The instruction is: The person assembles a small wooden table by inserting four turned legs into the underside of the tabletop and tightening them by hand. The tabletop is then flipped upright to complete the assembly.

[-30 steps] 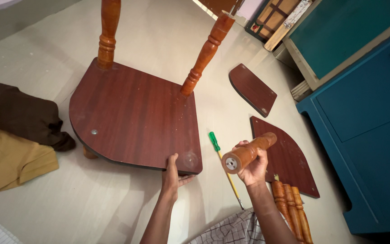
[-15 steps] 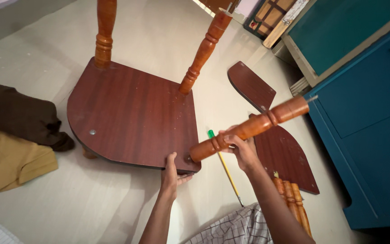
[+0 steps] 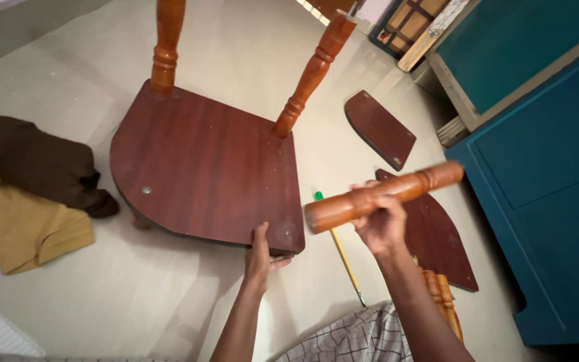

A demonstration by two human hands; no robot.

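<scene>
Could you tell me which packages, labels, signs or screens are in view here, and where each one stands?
None in view: no package, label, sign or screen shows.
The floor holds only wooden furniture parts, a screwdriver and folded cloths.

One head-worn camera looks steeply down, close over the floor [image 3: 236, 60], facing forward.
</scene>
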